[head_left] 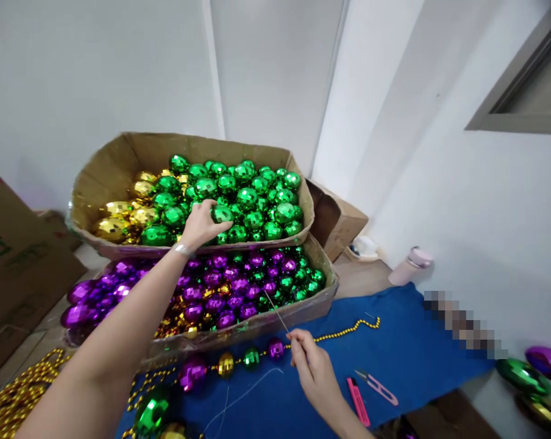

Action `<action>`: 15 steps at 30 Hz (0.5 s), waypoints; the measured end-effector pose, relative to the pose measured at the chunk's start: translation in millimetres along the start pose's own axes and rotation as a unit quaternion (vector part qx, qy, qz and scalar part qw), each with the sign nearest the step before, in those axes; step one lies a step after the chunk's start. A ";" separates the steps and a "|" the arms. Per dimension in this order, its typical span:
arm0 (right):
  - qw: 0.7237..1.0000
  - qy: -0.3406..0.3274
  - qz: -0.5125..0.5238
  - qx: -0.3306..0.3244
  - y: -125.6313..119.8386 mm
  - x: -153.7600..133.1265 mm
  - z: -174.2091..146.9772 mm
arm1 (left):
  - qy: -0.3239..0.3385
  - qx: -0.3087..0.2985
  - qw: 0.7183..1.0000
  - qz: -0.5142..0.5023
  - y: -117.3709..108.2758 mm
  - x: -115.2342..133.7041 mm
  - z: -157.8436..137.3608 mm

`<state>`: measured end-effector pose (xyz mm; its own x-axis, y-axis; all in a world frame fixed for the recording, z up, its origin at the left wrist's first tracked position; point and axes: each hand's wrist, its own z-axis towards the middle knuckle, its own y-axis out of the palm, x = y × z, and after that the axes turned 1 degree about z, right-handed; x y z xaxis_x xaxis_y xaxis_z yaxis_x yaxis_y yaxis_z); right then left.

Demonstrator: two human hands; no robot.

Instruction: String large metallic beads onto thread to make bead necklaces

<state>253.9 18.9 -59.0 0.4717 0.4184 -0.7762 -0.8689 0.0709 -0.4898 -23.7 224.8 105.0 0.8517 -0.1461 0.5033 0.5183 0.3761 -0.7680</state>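
Note:
My left hand (205, 224) reaches into the upper cardboard box, its thumb and fingers closed around a shiny green faceted ball (222, 213). Many other green balls lie about it, with gold balls (113, 228) at the box's left end. Over the blue cloth, my right hand (309, 360) pinches a long thin needle (275, 310), whose tip points up and left toward the lower box. Beside this hand runs a string of balls, with a purple ball (276, 349), a green ball (251, 358) and a gold ball (226, 364). Small gold beads (344, 333) continue it rightward.
The lower cardboard box (303, 310) holds purple, green and gold balls. Pink thread snips (383, 389) and a pink cutter-like tool (358, 402) lie on the blue cloth (394, 341). A pink bottle (411, 266) stands near the wall. Gold bead strands (24, 387) lie at left.

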 end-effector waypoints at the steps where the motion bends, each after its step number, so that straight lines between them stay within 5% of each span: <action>1: 1.000 -0.012 -0.003 0.005 -0.5 -3.0 2.9 | -0.012 0.014 0.990 -0.140 -3.4 2.1 -18.9; 4: 0.997 -0.067 -0.014 0.017 -0.2 -12.6 12.3 | -0.083 -0.078 0.850 -0.515 -4.5 7.0 -88.0; 8: 0.992 -0.126 -0.021 0.000 4.1 -21.2 19.2 | -0.221 -0.068 0.690 -0.686 9.2 4.9 -164.1; 11: 0.989 -0.146 -0.027 -0.017 8.6 -22.7 17.2 | -0.309 -0.037 0.620 -0.720 16.4 -2.5 -189.5; 15: 0.985 -0.164 -0.042 -0.036 13.9 -21.5 12.6 | -0.347 -0.005 0.593 -0.726 17.8 -11.5 -200.6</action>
<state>229.7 22.4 -44.1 0.4581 0.6842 -0.5674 -0.8100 0.0586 -0.5834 -8.9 49.6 6.1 -0.7294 0.1034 0.6763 0.6698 0.3092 0.6751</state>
